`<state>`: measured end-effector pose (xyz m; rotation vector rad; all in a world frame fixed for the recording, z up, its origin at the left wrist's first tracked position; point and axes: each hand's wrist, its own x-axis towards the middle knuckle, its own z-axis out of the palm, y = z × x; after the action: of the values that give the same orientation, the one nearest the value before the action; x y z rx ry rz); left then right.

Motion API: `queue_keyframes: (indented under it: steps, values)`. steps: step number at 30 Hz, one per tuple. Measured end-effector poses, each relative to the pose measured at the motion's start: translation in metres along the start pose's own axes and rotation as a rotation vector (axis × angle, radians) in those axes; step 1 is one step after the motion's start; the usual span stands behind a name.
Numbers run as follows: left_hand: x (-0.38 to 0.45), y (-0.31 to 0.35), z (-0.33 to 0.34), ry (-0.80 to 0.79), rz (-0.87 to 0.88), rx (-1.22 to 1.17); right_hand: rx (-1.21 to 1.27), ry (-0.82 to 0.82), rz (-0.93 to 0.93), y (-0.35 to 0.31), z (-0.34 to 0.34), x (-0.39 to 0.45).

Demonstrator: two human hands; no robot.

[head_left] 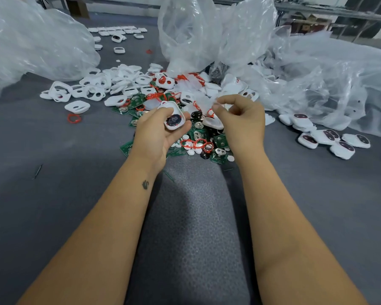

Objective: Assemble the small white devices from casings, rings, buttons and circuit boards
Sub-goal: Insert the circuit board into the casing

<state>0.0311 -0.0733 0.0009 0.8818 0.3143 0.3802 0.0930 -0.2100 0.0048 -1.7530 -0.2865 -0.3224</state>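
— What's on the grey table (53,194)?
— Clear bags (189,34) at the back, and a pile of white casings (92,91), green boards (198,134) and red rings (74,118) in the middle.
— The left hand (156,133)?
— Curled round a white casing (173,116), dark disc showing inside, held over the pile.
— The right hand (240,115)?
— Just beside it, fingertips pinched on something small and pale; too blurred to name.

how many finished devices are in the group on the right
About 7: the devices lie close together on the grey table, right of the right hand, some overlapping, below the plastic bag. More may be hidden under it.
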Motion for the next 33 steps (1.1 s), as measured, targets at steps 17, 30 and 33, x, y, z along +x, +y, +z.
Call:
queue_keyframes:
  steps: [17, 30, 33]
  values:
    - [0.001, -0.001, 0.000, -0.078, 0.045, 0.043, -0.017, -0.101, -0.133, -0.002, 0.014, -0.017]
    - [0.002, -0.003, 0.000, -0.075, 0.092, 0.147, 0.175, -0.251, 0.037, -0.006, 0.014, -0.014]
    - [0.002, -0.004, -0.001, -0.089, 0.102, 0.184, 0.178, -0.253, 0.018, -0.003, 0.013, -0.013]
